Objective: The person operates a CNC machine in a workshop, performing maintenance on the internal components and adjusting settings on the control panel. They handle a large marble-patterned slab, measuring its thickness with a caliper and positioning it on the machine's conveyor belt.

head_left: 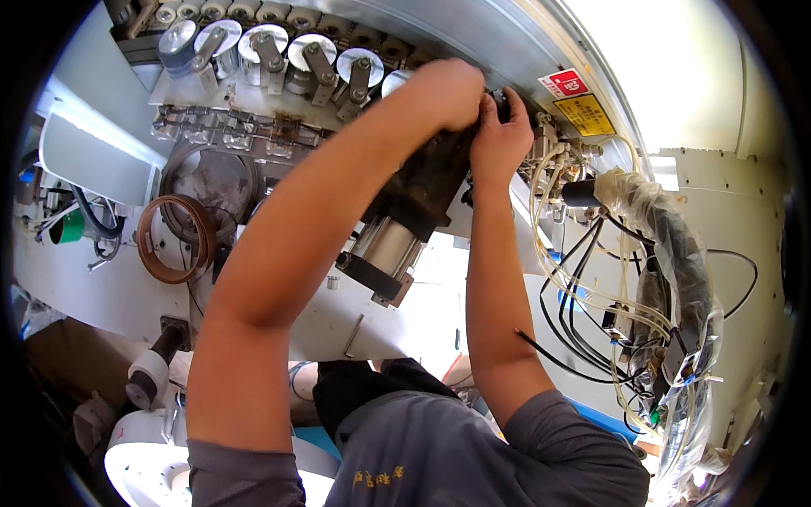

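Both my hands reach up to the far end of a dark machine unit [425, 188], near the back wall. My left hand [456, 91] is curled closed over that end; its fingertips and whatever they grip are hidden. My right hand [502, 142] is beside it, thumb and fingers bent around a small dark part [501, 105], partly covered by the hand. Toward me, the unit ends in a silvery pneumatic cylinder [386, 250] with a dark end cap. An L-shaped hex key [354, 335] lies on the pale surface below.
Silver rollers with clamp arms [315, 57] line the back left. A coil of brown strip [176, 239] sits at left. On the right hang thin clear tubes, black cables [583, 317] and a plastic-wrapped hose [667, 215]. Red and yellow labels [585, 115] mark the back frame.
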The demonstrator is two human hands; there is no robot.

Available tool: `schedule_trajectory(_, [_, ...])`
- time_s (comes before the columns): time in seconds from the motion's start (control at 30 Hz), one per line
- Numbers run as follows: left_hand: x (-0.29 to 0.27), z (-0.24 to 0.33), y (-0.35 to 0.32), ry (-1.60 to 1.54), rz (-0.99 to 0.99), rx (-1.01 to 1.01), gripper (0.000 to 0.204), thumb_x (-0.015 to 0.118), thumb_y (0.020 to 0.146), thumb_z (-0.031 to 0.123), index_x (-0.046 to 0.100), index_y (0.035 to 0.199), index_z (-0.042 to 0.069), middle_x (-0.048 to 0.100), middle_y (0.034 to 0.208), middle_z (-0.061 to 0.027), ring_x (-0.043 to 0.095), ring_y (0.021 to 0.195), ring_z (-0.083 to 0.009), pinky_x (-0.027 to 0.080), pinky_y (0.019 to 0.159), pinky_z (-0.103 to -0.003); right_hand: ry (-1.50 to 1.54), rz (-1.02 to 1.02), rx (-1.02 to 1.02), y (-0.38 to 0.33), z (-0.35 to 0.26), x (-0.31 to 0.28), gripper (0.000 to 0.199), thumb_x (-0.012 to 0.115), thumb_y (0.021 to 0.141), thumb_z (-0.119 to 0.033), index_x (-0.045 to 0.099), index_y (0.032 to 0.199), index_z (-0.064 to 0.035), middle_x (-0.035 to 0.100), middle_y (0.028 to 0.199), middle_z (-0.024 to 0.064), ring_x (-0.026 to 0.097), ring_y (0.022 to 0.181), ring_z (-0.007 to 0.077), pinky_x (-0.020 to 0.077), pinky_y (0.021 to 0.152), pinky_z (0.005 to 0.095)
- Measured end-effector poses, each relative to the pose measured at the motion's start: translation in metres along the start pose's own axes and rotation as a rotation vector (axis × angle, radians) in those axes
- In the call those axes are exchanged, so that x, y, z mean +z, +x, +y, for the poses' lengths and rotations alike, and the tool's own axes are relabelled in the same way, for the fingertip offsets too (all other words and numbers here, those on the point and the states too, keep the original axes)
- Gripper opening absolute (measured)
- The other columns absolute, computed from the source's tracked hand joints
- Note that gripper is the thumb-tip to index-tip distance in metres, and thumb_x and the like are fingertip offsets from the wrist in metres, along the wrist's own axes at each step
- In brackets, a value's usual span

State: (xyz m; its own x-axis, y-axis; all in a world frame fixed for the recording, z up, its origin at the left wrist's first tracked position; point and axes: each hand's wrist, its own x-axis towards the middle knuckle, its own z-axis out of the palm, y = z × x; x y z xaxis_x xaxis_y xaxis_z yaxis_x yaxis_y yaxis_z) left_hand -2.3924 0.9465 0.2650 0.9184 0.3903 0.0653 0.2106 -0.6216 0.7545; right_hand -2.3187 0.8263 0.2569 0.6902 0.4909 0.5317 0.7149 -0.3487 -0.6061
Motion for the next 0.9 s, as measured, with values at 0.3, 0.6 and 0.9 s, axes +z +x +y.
schedule_trajectory(0.3, [-0.029, -0.027, 0.003, -0.478, -0.110, -0.117, 0.043, 0.068, 0.083, 0.023, 0.060, 0.100, -0.017, 0.069, 0.080, -0.0225, 0.071, 0.069, -0.0282, 0.059, 0.064, -0.033, 0.158, 0.018, 0.048, 0.000, 0.004, 0.004, 0.041, 0.070, 0.084, -0.017, 0.060, 0.114, 0.0086, 0.067, 0.088, 0.0155, 0.061, 0.078, 0.0184, 0.0489, 0.076, 0.0310])
schedule_trajectory(0.6, [-0.013, -0.032, 0.003, -0.408, 0.082, -0.160, 0.030, 0.067, 0.083, 0.019, 0.067, 0.093, -0.010, 0.070, 0.079, -0.0160, 0.070, 0.067, -0.0201, 0.057, 0.064, -0.029, 0.247, -0.005, 0.059, 0.000, 0.011, 0.001, 0.038, 0.072, 0.083, -0.013, 0.060, 0.112, 0.0082, 0.068, 0.087, 0.0117, 0.060, 0.076, 0.0138, 0.0489, 0.074, 0.0278])
schedule_trajectory(0.9, [-0.019, -0.026, -0.014, -0.448, 0.215, -0.049, 0.028, 0.066, 0.082, 0.020, 0.070, 0.097, -0.003, 0.070, 0.080, -0.0110, 0.068, 0.068, -0.0160, 0.053, 0.063, -0.027, 0.223, -0.002, 0.035, -0.001, 0.012, 0.002, 0.037, 0.072, 0.083, -0.012, 0.060, 0.113, 0.0080, 0.068, 0.086, 0.0125, 0.060, 0.075, 0.0136, 0.0493, 0.073, 0.0277])
